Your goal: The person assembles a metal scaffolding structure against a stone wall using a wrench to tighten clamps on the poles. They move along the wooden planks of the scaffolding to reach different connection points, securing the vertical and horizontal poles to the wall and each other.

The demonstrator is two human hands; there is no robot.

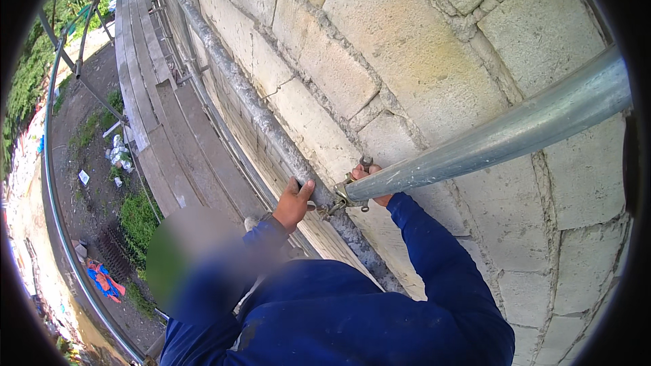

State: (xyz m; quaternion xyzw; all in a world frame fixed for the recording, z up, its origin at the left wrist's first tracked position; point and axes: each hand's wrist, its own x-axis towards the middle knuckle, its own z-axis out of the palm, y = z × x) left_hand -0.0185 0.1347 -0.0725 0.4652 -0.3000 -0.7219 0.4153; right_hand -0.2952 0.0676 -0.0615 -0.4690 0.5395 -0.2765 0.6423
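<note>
A smooth grey scaffold tube slants across from the right. Its lower end meets a rough, mortar-crusted pipe at a metal scaffold clamp. My right hand is partly hidden behind the smooth tube. It is closed on a wrench, whose open jaw shows above the fingers beside the clamp. Left of the clamp, my left hand grips the crusted pipe, thumb up along its side; its other fingers are mostly hidden. A bolt end hangs below the tube.
A pale stone block wall rises close on the right. Wooden scaffold planks run along the left, bounded by a curved guardrail. Far below lie earth, weeds and scattered litter. A blurred patch covers part of my left sleeve.
</note>
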